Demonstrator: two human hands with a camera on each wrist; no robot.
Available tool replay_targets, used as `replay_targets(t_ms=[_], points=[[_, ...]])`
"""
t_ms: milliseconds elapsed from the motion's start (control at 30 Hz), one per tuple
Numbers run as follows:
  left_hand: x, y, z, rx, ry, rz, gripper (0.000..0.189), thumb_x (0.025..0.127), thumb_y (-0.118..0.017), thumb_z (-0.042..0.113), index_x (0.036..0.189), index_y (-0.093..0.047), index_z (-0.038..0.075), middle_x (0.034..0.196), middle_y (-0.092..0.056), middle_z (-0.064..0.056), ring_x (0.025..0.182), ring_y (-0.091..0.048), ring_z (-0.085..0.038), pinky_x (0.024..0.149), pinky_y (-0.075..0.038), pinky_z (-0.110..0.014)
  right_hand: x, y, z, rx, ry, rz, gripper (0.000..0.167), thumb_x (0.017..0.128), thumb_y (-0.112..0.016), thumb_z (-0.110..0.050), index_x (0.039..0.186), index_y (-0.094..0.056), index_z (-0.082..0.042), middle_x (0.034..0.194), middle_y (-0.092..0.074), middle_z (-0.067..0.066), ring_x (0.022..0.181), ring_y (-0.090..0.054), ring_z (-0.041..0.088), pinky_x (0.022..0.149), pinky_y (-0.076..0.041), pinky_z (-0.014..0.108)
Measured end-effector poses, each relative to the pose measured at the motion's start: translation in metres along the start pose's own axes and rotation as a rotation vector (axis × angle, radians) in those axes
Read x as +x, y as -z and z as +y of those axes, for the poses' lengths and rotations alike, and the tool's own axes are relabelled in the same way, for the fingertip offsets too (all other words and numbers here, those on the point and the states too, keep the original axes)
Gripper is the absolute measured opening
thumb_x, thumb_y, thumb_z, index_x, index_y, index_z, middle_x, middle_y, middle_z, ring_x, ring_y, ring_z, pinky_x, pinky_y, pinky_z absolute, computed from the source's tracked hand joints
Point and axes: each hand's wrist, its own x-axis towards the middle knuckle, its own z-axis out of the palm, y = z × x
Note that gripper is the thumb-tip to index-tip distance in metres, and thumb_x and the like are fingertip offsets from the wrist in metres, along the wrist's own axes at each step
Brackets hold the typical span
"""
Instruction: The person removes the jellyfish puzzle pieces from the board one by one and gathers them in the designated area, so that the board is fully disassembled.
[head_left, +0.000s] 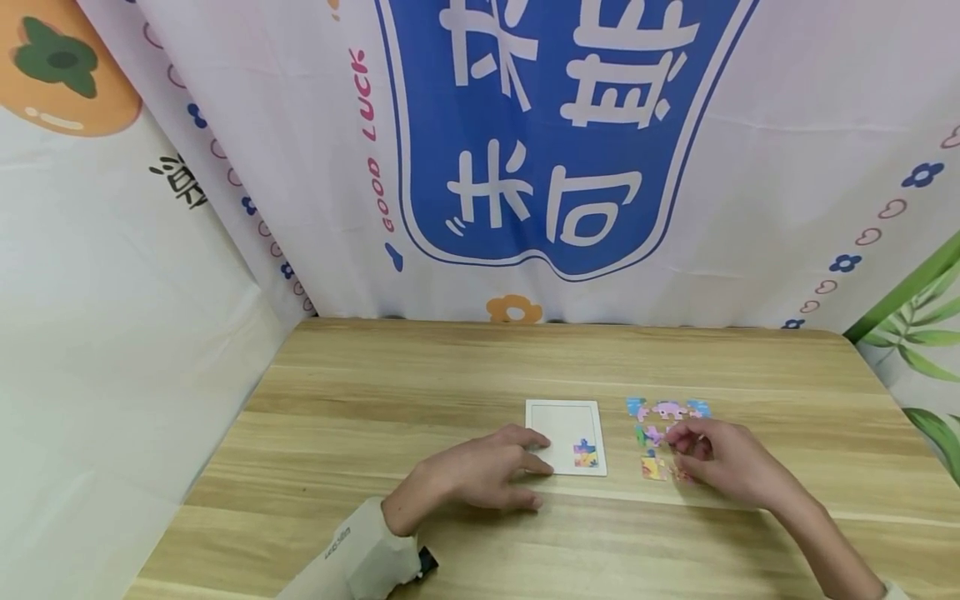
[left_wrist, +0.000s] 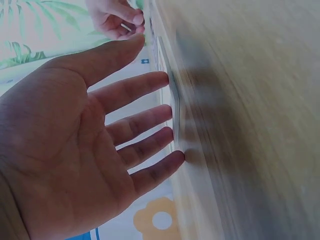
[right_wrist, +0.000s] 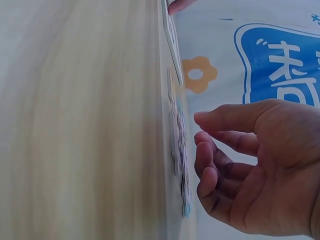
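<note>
A white puzzle board (head_left: 558,421) lies on the wooden table, with a few joined colourful pieces (head_left: 586,455) in its near right corner. My left hand (head_left: 483,468) rests its fingertips along the board's left edge, fingers spread and fairly straight, as the left wrist view also shows. Right of the board lie several loose jigsaw pieces (head_left: 670,409), in blue, pink, purple and yellow. Just above them hovers my right hand (head_left: 723,460), its fingers loosely bent. A gap shows between thumb and forefinger in the right wrist view, with no piece between them.
The wooden table (head_left: 360,400) runs back to a printed cloth (head_left: 315,167) that hangs behind it. More cloth hangs on the left and right sides. A dark object (head_left: 427,563) shows by the left sleeve cuff.
</note>
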Motion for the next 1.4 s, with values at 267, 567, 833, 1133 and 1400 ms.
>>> replay_targets(t_ms=[267,567,833,1133,1400], points=[[0.003,0.002,0.005,0.062,-0.016,-0.003,0.042,0.103,-0.073,0.042,0.141,-0.072,0.024,0.163,-0.053,0.000,0.156,-0.044,-0.020,0.128,-0.040,-0.038,0.011,-0.013,-0.012,0.023,0.057,-0.019,0.018,0.092,-0.079,-0.003,0.109,-0.074,-0.004,0.094,-0.069,-0.002,0.075,-0.055,0.000,0.065,-0.051,0.020],[0.010,0.004,0.013,0.116,-0.043,-0.002,0.043,0.104,-0.071,0.043,0.143,-0.071,0.025,0.164,-0.052,-0.001,0.156,-0.045,-0.021,0.129,-0.039,-0.036,0.023,-0.025,-0.026,0.023,0.123,-0.051,0.018,0.092,-0.080,-0.003,0.109,-0.075,-0.007,0.096,-0.071,-0.003,0.077,-0.055,-0.001,0.067,-0.051,0.020],[0.020,0.006,0.020,0.131,-0.058,0.001,0.043,0.105,-0.071,0.041,0.144,-0.071,0.023,0.163,-0.053,-0.003,0.151,-0.050,-0.021,0.125,-0.043,-0.034,0.033,-0.033,-0.037,0.005,0.108,-0.087,0.018,0.094,-0.081,-0.009,0.110,-0.075,-0.009,0.093,-0.069,-0.006,0.078,-0.055,0.002,0.068,-0.051,0.021],[0.029,0.008,0.022,0.134,-0.056,0.004,0.041,0.106,-0.069,0.041,0.144,-0.071,0.025,0.162,-0.054,-0.003,0.149,-0.051,-0.021,0.125,-0.044,-0.035,0.045,-0.037,-0.045,0.029,0.121,-0.108,0.018,0.094,-0.079,-0.006,0.112,-0.074,-0.008,0.092,-0.070,-0.005,0.078,-0.057,0.005,0.069,-0.051,0.021],[0.029,0.007,0.020,0.132,-0.064,0.003,0.039,0.105,-0.071,0.041,0.140,-0.073,0.026,0.160,-0.056,-0.002,0.147,-0.053,-0.020,0.120,-0.049,-0.034,0.054,-0.045,-0.052,0.052,0.139,-0.130,0.022,0.089,-0.078,-0.002,0.110,-0.074,-0.008,0.090,-0.069,-0.003,0.074,-0.056,0.006,0.066,-0.050,0.022]])
